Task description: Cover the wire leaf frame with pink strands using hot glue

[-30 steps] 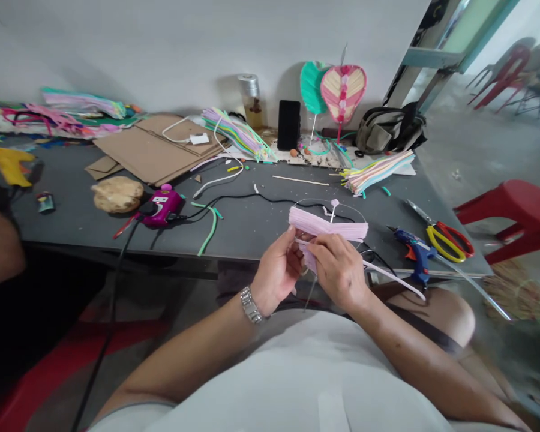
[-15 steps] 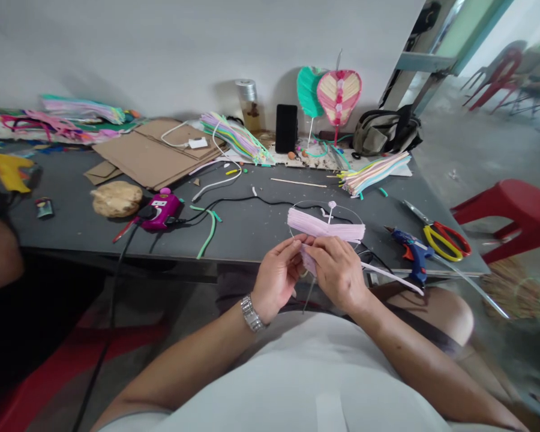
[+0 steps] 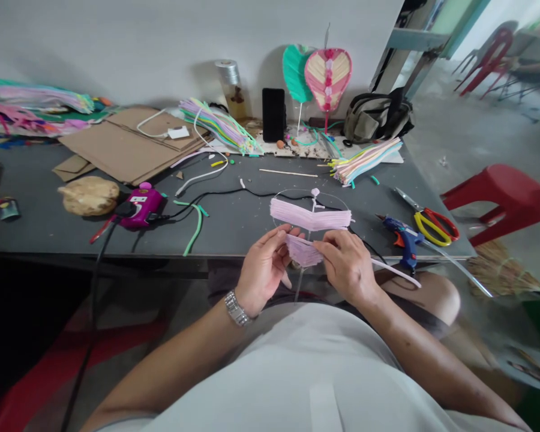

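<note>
Between my hands is a fan-shaped wire frame with a band of lilac pipe cleaners (image 3: 310,216) across its middle and a separate lilac lower section (image 3: 304,252). My left hand (image 3: 261,265) grips the left edge of that lower section, thumb on top. My right hand (image 3: 348,264) is closed at its right edge, fingertips pinching a lilac pipe cleaner (image 3: 396,273) whose loose end sticks out to the right. A small lilac knob (image 3: 315,192) tops a short stem above the band. The wire handle (image 3: 299,285) points down toward my lap.
Right of my hands lie a blue glue gun (image 3: 405,239) and scissors (image 3: 434,228). Pipe cleaner bundles (image 3: 364,161), a phone (image 3: 273,114) and two finished fans (image 3: 328,78) are behind. A purple power socket (image 3: 141,205) with black cable stands left, near cardboard (image 3: 130,144).
My hands have drawn apart slightly, uncovering more of the lower lilac section. The camera view has shifted, so the table items appear further left and higher. A co-worker's arm has left the left edge.
</note>
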Motion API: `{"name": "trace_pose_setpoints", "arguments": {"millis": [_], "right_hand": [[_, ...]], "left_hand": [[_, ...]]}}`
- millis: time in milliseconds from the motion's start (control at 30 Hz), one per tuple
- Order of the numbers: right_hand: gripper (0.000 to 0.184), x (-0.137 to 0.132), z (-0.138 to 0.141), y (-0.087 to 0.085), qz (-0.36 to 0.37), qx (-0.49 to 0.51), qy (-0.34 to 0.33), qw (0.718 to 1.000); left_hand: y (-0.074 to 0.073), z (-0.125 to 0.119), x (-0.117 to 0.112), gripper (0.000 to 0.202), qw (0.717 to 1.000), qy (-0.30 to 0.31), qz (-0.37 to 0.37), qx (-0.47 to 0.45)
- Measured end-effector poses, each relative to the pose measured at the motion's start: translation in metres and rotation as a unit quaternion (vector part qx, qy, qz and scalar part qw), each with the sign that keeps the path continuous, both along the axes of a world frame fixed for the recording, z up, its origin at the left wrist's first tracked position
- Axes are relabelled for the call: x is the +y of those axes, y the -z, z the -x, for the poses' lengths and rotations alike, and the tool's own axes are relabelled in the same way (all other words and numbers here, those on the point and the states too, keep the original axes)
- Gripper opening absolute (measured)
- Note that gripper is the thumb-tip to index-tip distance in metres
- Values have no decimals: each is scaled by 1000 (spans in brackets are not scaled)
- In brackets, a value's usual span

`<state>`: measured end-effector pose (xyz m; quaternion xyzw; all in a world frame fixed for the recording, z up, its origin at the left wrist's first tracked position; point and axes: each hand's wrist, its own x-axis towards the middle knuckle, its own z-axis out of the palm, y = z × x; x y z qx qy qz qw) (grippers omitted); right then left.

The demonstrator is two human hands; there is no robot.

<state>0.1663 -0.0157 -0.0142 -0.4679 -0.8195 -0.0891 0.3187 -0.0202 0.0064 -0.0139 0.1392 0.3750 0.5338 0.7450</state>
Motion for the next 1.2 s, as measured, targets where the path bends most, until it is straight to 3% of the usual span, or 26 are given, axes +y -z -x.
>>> {"name": "trace_pose_setpoints", "arguments": {"millis": [233, 767, 1200], "right_hand": [[27, 0, 0, 0, 20, -15, -1, 1000], [29, 6, -6, -2, 22, -39, -29, 999], [30, 12, -10, -8, 9, -50, -57, 997]], "left_hand": [[-2, -2, -3, 17, 1000, -17, 8, -5], [-6, -2, -4, 24, 1000, 5, -14, 17], [-4, -5, -9, 23, 1000, -14, -14, 14]]}}
